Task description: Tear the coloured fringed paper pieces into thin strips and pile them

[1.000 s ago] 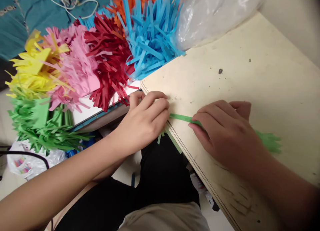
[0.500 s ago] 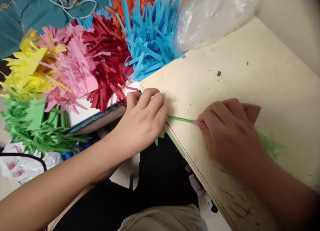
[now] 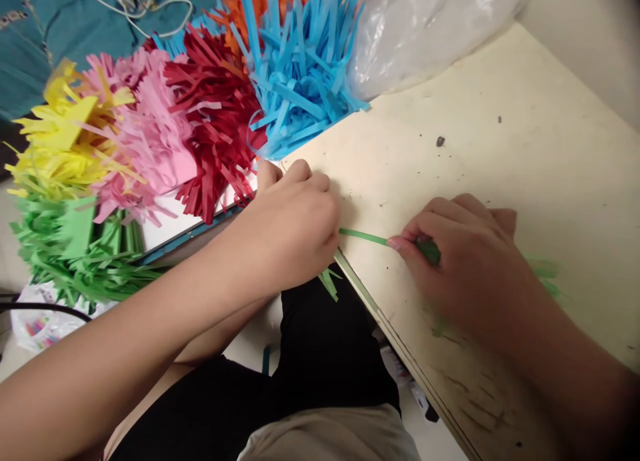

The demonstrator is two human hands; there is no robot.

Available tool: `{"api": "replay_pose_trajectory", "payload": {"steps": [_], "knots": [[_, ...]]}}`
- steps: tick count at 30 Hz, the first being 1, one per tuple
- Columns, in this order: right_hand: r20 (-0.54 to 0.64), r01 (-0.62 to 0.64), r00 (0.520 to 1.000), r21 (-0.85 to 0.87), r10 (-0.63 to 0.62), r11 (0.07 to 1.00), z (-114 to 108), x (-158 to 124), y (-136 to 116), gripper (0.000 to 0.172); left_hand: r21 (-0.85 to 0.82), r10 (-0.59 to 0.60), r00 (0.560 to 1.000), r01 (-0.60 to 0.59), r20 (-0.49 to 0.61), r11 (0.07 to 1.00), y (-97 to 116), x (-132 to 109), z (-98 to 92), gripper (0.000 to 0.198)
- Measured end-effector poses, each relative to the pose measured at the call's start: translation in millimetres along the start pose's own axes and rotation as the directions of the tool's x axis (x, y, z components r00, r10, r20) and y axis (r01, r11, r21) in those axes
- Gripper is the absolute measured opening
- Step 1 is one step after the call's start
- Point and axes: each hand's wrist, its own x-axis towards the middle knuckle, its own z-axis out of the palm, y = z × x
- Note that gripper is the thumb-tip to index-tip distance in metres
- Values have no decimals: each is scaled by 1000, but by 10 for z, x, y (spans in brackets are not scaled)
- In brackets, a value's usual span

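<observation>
Across the corner of a pale wooden board, a green paper tassel (image 3: 364, 235) stretches between my two hands, its middle drawn into a narrow cord. My left hand (image 3: 303, 224) is closed at the board's edge on one end; light green fringe hangs below it. The thumb and fingers of my right hand (image 3: 445, 241) pinch the other end of the cord. Darker green paper shows inside that hand, and blurred fringe spreads out behind it over the board. My left fingertips are hidden behind the hand.
Bundles of fringed paper lie at left: green (image 3: 80, 248), yellow (image 3: 65, 138), pink (image 3: 150, 141), dark red (image 3: 215, 121), blue (image 3: 300, 81) and orange (image 3: 260, 8). A clear plastic bag (image 3: 430, 31) lies at the back of the wooden board (image 3: 520, 154). A white cable (image 3: 167, 31) sits top left.
The cord between my hands now looks like a single strip instead of two thin strands. My right hand has turned slightly, showing green paper inside it. My left hand has rolled a little.
</observation>
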Motion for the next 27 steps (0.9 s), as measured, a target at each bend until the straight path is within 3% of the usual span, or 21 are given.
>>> {"api": "replay_pose_trajectory", "payload": {"steps": [5, 9, 12, 16, 21, 24, 27], "knots": [[-89, 65, 994, -46, -69, 997, 12, 7, -54, 11, 12, 69, 996, -69, -54, 998, 52, -27, 24, 19], [-125, 232, 961, -125, -248, 965, 44, -62, -178, 29, -6, 166, 982, -167, -85, 986, 46, -115, 109, 35], [-123, 294, 939, -201, -322, 934, 62, -122, -243, 30, -6, 192, 972, -195, -135, 981, -6, -179, 187, 36], [-116, 283, 946, -158, -302, 946, 81, -114, -212, 22, 5, 220, 955, -223, -201, 975, -59, -205, 225, 37], [-131, 230, 963, -46, -234, 972, 106, -24, -132, 19, 95, 287, 947, -275, -142, 957, 2, -220, 207, 14], [-92, 247, 963, -59, -252, 967, 107, -21, -146, 20, 108, 345, 929, -333, -135, 937, 3, -265, 250, 16], [-55, 289, 954, -108, -296, 951, 101, -43, -193, 27, 86, 369, 918, -360, -147, 929, -22, -317, 304, 30]]}}
